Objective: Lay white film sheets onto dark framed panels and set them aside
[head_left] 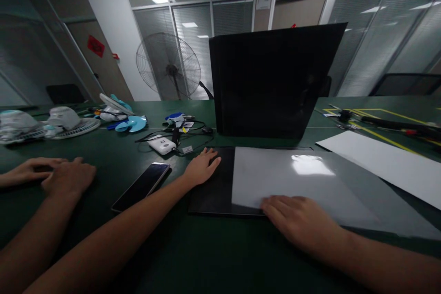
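My left hand [202,166] lies flat, fingers spread, on the left edge of a black flat panel [213,193] on the green table. My right hand [299,220] rests flat with fingers stretched on the near edge of a translucent grey sheet [292,179] that covers the panel. A second black panel [272,80] stands upright just behind them, tilted back. Neither hand grips anything.
Another person's two hands [51,175] rest on the table at the left. A dark phone [142,186] lies beside my left forearm. A white charger with cables [161,144], blue fan blades [132,124], fan grilles [69,124], a white sheet [382,163] and a standing fan [168,66] surround.
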Motion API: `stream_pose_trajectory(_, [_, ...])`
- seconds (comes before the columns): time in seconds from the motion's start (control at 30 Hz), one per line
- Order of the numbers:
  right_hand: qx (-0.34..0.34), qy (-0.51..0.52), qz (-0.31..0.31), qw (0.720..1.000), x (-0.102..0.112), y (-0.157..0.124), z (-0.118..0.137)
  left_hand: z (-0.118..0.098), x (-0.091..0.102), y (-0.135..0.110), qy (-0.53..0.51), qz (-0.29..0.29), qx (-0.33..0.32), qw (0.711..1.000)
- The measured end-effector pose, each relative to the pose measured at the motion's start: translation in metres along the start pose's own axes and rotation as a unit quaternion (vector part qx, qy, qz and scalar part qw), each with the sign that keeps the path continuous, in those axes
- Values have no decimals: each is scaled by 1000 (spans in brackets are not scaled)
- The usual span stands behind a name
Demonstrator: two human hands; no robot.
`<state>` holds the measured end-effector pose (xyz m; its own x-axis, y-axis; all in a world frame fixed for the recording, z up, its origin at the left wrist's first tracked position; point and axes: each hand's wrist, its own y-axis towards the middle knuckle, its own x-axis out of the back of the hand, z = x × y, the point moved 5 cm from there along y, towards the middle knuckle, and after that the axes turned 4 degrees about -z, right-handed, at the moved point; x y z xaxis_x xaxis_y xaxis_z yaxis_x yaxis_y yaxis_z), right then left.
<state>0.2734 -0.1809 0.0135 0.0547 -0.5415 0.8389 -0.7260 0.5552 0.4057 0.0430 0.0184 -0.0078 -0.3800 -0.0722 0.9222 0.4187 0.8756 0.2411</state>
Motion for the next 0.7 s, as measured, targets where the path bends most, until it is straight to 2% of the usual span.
stream_pose_trajectory(0.07, [41,34,-44,998,-4,8,19,-3,-2,-2,-11,1,-5,1000])
stream_pose_trajectory(0.17, [36,83,-55,994,-11,19,26,-2,-6,-2,-13,13,-11,1000])
stream_pose_trajectory(0.3, [53,189,28,980,-5,32,28,5,-12,3,-17,16,-15,1000])
stream_pose_trajectory(0.4, [49,247,78,965,8,27,15,13,-12,8,-18,-17,8,1000])
stream_pose_trajectory(0.5, [-34,222,75,972,7,0,-34,21,-12,10,-6,-29,42,999])
stream_pose_trajectory(0.63, [-179,71,69,979,-20,-71,-138,21,-12,11,-11,-8,49,999])
stream_pose_trajectory(0.7, [-263,-15,87,961,-31,-113,-191,19,-11,11,-6,-1,55,998])
